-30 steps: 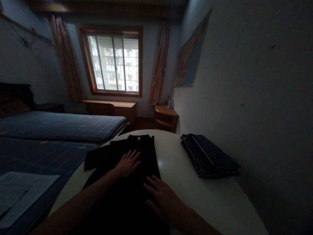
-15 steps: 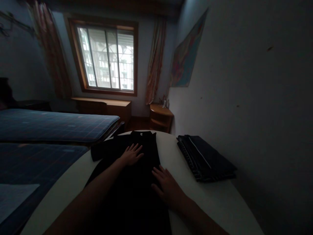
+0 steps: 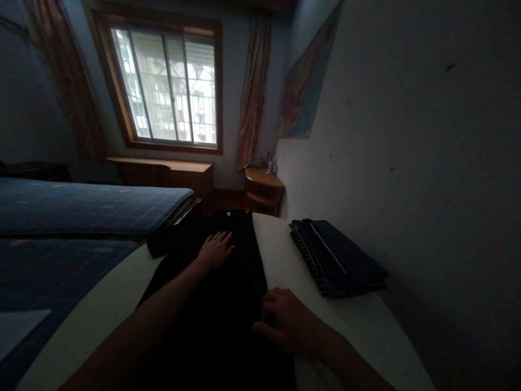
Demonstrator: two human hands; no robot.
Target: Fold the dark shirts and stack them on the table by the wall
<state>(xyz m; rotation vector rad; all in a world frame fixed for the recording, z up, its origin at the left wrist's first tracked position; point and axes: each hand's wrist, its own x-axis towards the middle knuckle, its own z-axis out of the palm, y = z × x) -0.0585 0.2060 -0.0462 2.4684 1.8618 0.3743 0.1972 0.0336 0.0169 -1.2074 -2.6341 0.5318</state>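
Note:
A black shirt [image 3: 232, 282] lies spread on the pale round table [image 3: 271, 239], its collar with a small white label [image 3: 228, 214] at the far end. One sleeve [image 3: 157, 241] sticks out to the left. My left hand [image 3: 214, 251] rests flat on the upper part of the shirt with fingers apart, holding nothing. At the shirt's right edge, my right hand [image 3: 285, 320] has its fingers curled around the cloth, with the thumb over the black fabric. The fingertips are partly hidden, and the dark cloth hides its folds.
A folded stack of dark clothes [image 3: 337, 258] with white stitching sits on the table's right side, near the wall [image 3: 439, 217]. Left of the table is a bed with a blue plaid mattress [image 3: 89, 209]. Beyond are a wooden desk [image 3: 189, 167] and a corner shelf [image 3: 264, 182].
My right hand has gone from flat with fingers stretched to curled at the shirt's right edge. My left hand stays flat on the shirt. The camera view has shifted slightly.

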